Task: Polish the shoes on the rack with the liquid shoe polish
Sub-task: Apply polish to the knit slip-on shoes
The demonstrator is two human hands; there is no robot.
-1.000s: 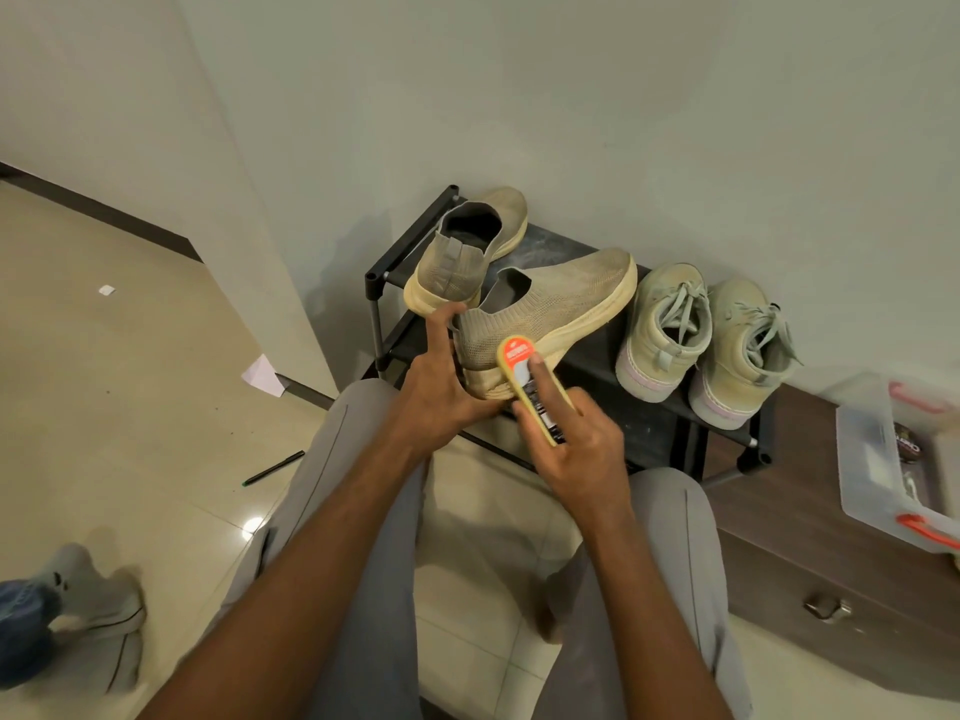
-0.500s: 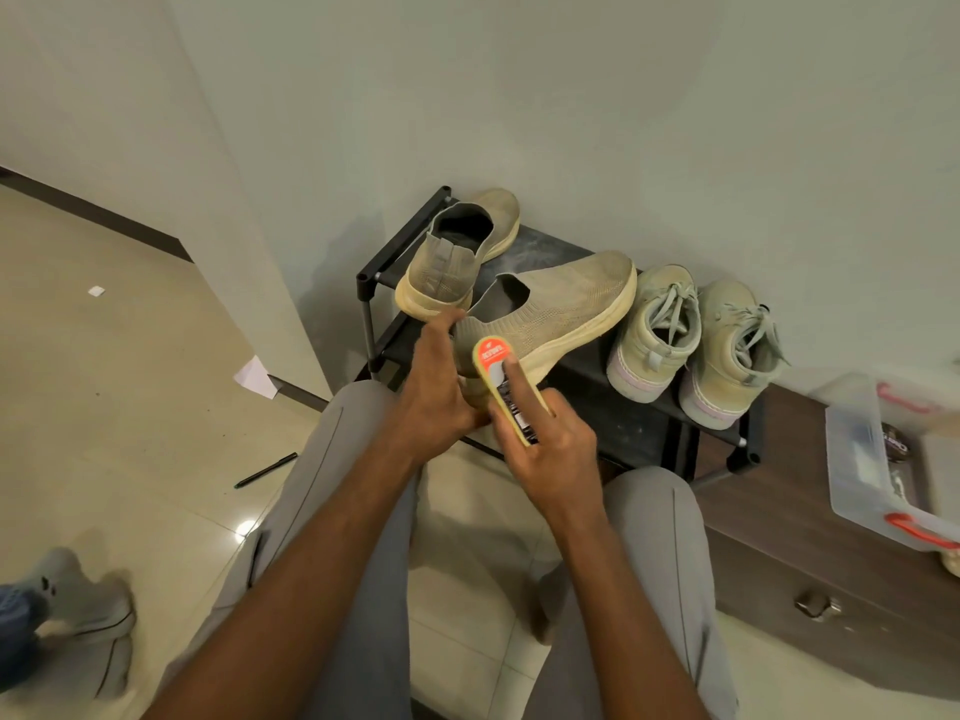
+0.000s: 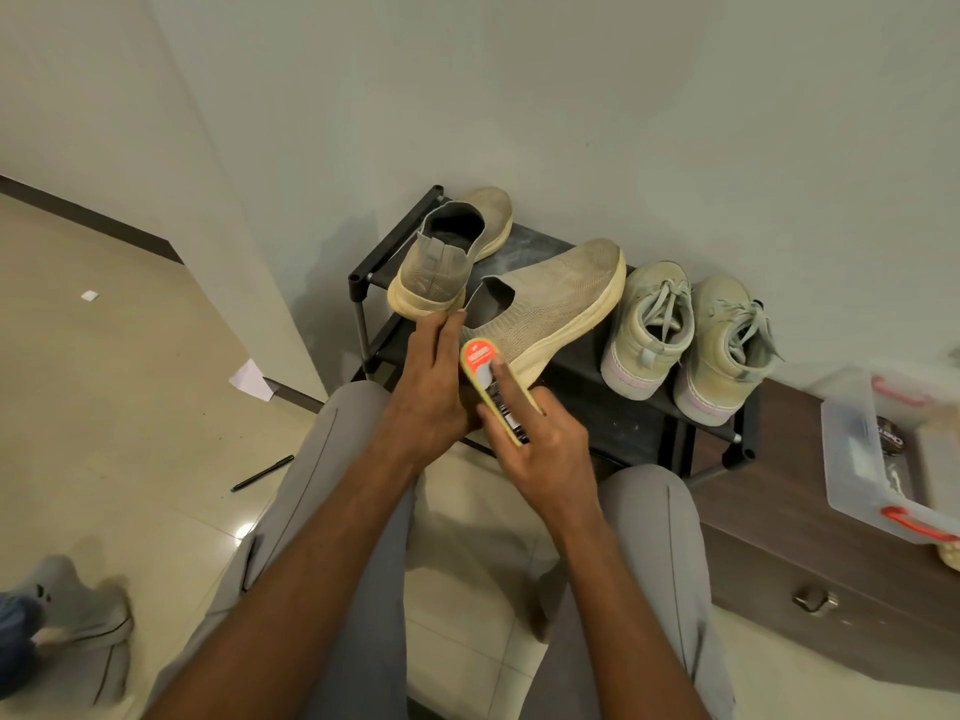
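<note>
One dusty beige knit shoe (image 3: 545,304)

Beyond my hands, the black rack (image 3: 623,418) carries one slip-on shoe (image 3: 452,252) and two laced sneakers (image 3: 691,340).

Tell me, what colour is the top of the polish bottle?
Orange, on the polish bottle; head view.
</note>
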